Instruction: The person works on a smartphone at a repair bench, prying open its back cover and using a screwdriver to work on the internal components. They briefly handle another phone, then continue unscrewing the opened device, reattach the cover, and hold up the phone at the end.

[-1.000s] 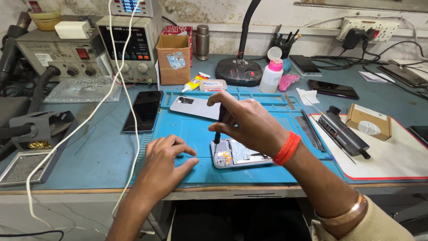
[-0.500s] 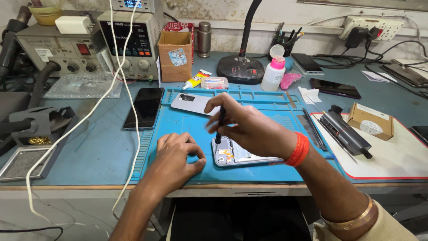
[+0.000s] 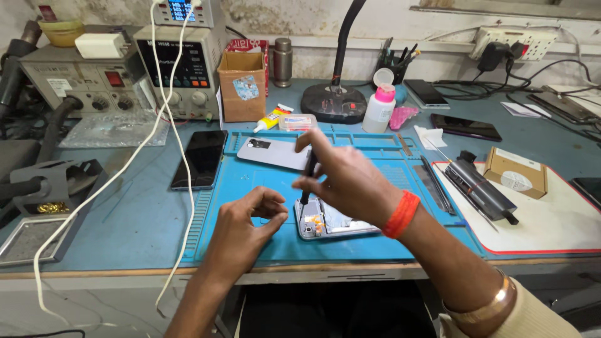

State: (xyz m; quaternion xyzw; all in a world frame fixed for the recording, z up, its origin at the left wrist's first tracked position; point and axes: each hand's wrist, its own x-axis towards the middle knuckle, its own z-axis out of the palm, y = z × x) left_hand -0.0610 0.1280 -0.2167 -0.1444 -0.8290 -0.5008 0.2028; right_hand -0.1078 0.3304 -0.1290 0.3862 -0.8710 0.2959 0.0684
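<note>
On the blue repair mat: one opened phone, one detached back cover. Left of the mat, one dark phone; right, one cardboard box.

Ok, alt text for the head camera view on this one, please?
A right hand holds a dark screwdriver upright on an opened phone lying on a blue work mat, while the left hand hovers curled beside it. A grey back cover and a black phone lie beyond.
</note>
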